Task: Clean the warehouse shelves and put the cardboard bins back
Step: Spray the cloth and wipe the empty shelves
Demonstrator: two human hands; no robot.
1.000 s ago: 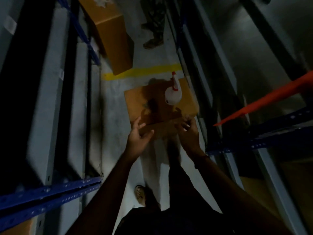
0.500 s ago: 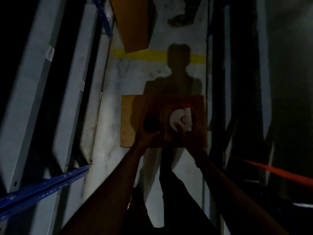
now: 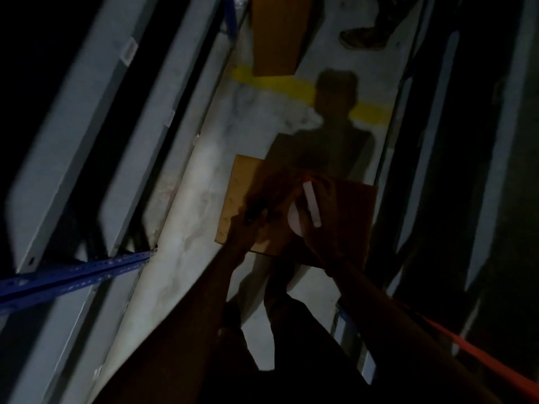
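Hands together: right (image 3: 332,228) seemingly grips one spray bottle (image 3: 295,225), left (image 3: 248,228) unclear – two cardboard bins (image 3: 236,188) (image 3: 277,39).

Matt brown cardboard on the near bin (image 3: 239,199) and far box (image 3: 277,33); smooth white plastic on the spray bottle (image 3: 294,225); blue painted, perforated metal on the left beam (image 3: 73,275); dull, mottled concrete floor (image 3: 262,126).

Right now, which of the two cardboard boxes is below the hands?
The nearer box, this side of the yellow floor line, with the white spray bottle over it. The far box sits at that line.
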